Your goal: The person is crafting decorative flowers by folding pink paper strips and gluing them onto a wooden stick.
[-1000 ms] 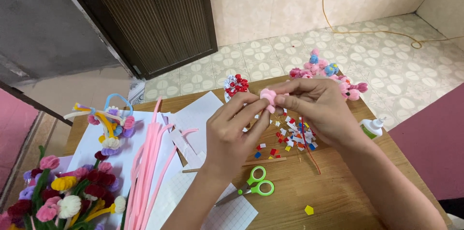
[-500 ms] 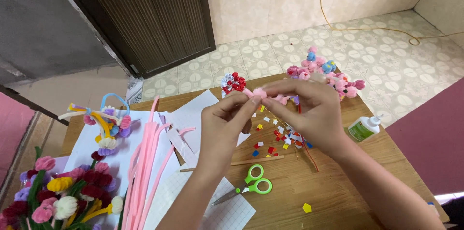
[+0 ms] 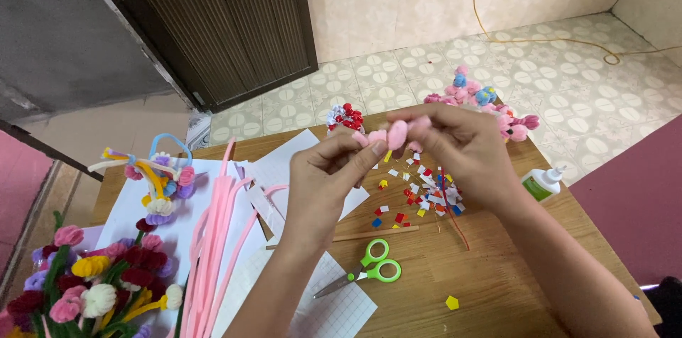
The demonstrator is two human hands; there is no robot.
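Both hands up over table centre, pinching one small pink fuzzy piece (image 3: 398, 132) betw. them. Left hand (image 3: 328, 180): thumb + forefinger closed on its left end. Right hand (image 3: 463, 147): fingertips closed on the right end, rest of fingers curled. Piece held in air above the wooden table (image 3: 497, 288), not touching it.

Directly below the grip: scatter of small paper bits (image 3: 419, 196), red, white, yellow, blue. A thin wooden stick (image 3: 355, 237) lies near, just left of the scatter. Green-handled scissors (image 3: 366, 270) nearer the person, blades closed, resting partly on a gridded sheet (image 3: 341, 309).

Left of hands: white paper sheets (image 3: 284, 167), bundle of pink pipe cleaners (image 3: 213, 238) lying across them. Far left: multicolour pipe-cleaner flowers (image 3: 85, 281), another fuzzy bunch (image 3: 156, 181) above.

Behind hands: red-white fuzzy cluster (image 3: 344, 116), pink-blue cluster (image 3: 483, 96) at table's far edge. Right edge: glue bottle (image 3: 541, 183) on its side. Lone yellow bit (image 3: 452, 302) near front.
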